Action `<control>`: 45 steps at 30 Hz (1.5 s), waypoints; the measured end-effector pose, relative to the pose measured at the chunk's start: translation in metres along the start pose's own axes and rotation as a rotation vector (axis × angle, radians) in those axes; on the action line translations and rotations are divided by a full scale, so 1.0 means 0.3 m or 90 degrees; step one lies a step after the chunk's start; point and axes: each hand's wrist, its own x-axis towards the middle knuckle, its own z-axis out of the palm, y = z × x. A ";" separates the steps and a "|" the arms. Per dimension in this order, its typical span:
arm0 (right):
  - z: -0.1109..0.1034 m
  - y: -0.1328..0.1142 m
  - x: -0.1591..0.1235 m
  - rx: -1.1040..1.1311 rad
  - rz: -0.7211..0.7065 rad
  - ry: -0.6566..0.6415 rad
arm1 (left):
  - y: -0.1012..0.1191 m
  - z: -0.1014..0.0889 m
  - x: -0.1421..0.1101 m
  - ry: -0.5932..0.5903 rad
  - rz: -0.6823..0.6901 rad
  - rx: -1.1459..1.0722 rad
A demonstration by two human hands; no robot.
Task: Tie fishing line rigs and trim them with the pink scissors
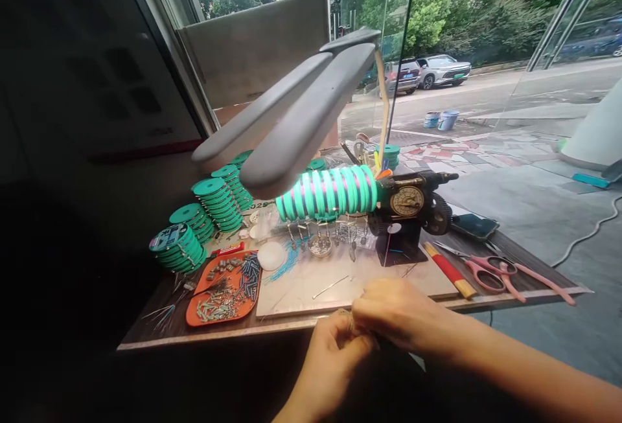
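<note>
Just past the table's front edge, my left hand (333,352) and my right hand (398,309) meet with fingers closed. Thumb and fingertips of the left pinch something tiny that I cannot make out. The right hand is curled into a near fist against the left fingertips, and anything in it is hidden. Behind them on a pale board (291,303) lies a thin metal piece (331,287). Beyond it stretches a row of green line spools (325,193), with small weights and clips hanging below. A small round dish (320,245) of tiny parts sits under the row.
An orange tray (191,314) of small metal parts and tubes lies left, before stacked green spools (218,206). Overhead hangs a lamp (311,118). At right are a clock ornament (407,201), a red-and-yellow stick (449,271), pink-handled scissors (488,275) and a phone (473,226).
</note>
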 end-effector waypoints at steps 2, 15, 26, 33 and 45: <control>0.011 -0.001 0.001 0.003 0.010 0.004 | 0.005 -0.005 -0.001 0.014 -0.004 0.005; -0.037 -0.009 0.067 0.161 0.274 0.020 | -0.076 -0.016 0.006 0.225 0.607 0.786; -0.014 -0.077 -0.132 -0.012 0.125 0.297 | -0.029 0.025 0.002 0.015 -0.076 -0.002; 0.105 -0.133 -0.235 -0.179 -0.003 0.284 | -0.022 0.046 0.019 -0.021 -0.269 -0.195; 0.156 -0.136 -0.235 0.439 0.372 0.165 | -0.018 0.041 0.013 -0.030 -0.038 0.066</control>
